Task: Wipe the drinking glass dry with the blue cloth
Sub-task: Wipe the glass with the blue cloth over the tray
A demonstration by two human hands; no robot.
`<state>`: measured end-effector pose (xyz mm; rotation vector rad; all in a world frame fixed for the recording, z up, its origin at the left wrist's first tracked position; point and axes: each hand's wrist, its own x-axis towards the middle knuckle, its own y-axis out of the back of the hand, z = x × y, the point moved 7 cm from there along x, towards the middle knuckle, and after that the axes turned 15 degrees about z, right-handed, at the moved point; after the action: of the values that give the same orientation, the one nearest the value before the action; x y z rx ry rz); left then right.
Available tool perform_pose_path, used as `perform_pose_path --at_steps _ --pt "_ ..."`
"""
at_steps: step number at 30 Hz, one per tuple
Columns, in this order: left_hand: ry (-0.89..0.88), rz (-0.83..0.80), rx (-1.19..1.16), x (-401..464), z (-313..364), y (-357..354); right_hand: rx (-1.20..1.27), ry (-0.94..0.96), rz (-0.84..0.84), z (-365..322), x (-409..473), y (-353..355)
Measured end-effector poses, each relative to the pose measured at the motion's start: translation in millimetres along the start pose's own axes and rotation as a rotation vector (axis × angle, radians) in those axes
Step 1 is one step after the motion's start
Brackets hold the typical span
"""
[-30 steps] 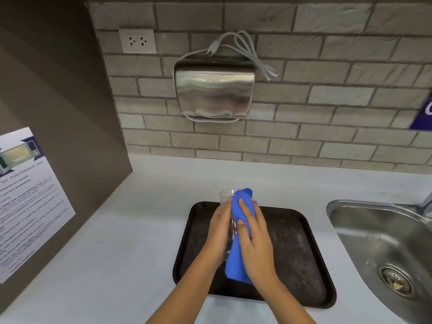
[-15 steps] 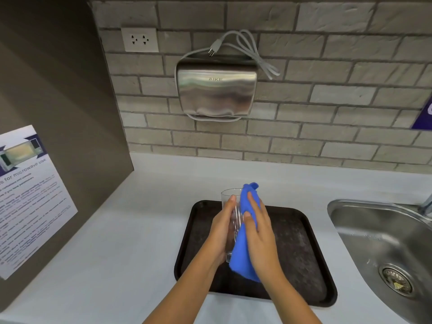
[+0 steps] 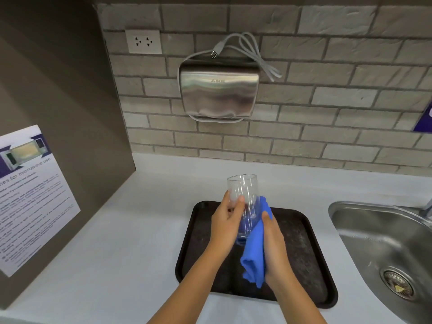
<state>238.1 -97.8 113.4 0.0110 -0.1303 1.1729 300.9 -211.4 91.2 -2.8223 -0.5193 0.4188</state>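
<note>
- Spanning the view, a pale counter (image 3: 117, 230) meets a grey brick wall (image 3: 327, 101) at 12 o'clock.
- Sink (image 3: 374, 242) at 3 o'clock; dark tray (image 3: 301, 242) at centre.
- Left hand (image 3: 225, 226) grips the drinking glass (image 3: 243, 195) over the tray.
- Right hand (image 3: 272, 244) clasps the blue cloth (image 3: 253, 256) against it.

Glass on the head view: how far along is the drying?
Done: the drinking glass is up off the black tray, gripped by the left hand. In hand: the right hand presses the blue cloth against its lower side. Left: the upper wall and rim stand bare; the inside shows no cloth.
</note>
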Motion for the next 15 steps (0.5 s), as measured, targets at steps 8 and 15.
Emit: perform_pose_path --at_steps 8,15 --pt "0.367 -0.055 -0.167 -32 -41 -3 -0.764 0.960 0.042 -13 -33 -30" --pt "0.398 -0.147 -0.228 -20 -21 -9 -0.297 0.331 -0.007 -21 27 -32"
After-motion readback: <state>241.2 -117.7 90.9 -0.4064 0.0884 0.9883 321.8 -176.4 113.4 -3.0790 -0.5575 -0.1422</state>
